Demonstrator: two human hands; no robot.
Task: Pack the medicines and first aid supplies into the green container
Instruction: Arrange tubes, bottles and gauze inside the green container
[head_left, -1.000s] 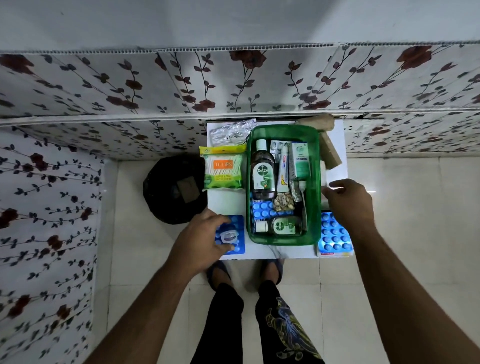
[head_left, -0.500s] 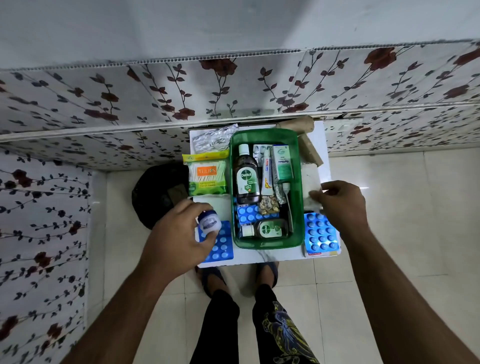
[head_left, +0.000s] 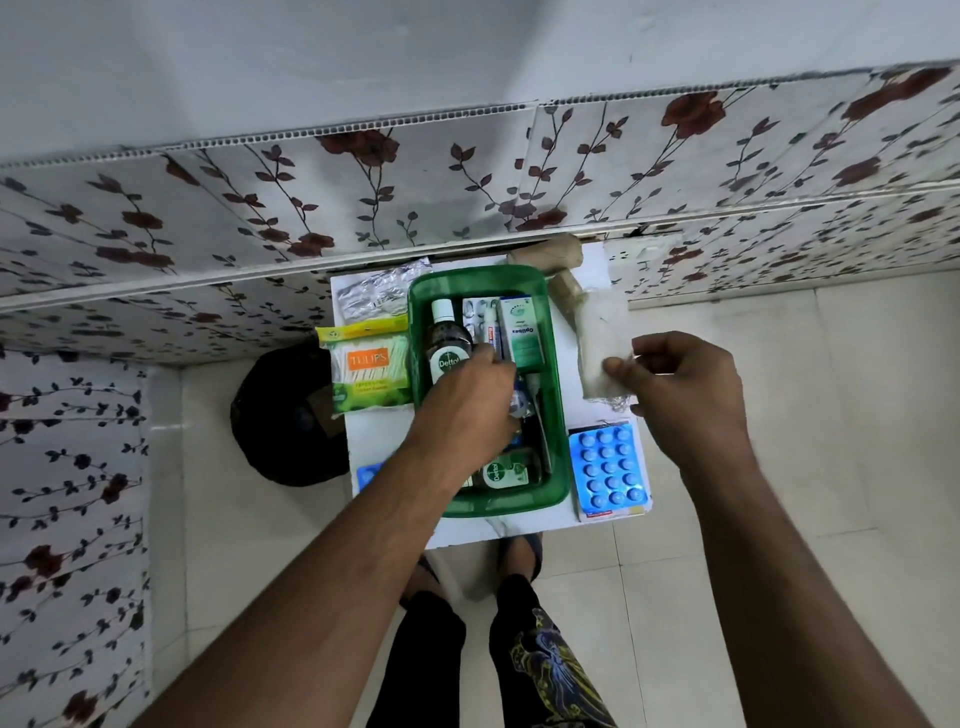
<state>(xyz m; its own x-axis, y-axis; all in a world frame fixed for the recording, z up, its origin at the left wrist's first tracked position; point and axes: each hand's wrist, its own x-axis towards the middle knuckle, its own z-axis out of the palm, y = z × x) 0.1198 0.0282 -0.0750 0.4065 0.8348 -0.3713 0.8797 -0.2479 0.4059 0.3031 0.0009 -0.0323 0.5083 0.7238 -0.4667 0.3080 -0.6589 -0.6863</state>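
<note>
Two hands working at once here. Green container (head_left: 553, 415) sits mid tabletop (head_left: 379, 441), stiff plastic, already crowded with bottles and tubes. Right hand (head_left: 691, 395) pinches the gauze roll (head_left: 597, 353) just beside it; soft and light, so probably best gripped mid-roll. Left hand (head_left: 467, 405) is inside, closed on a small jar (head_left: 519, 402), slick-looking. Tight tiled corner, floral wall panels, not much elbow room.
</note>
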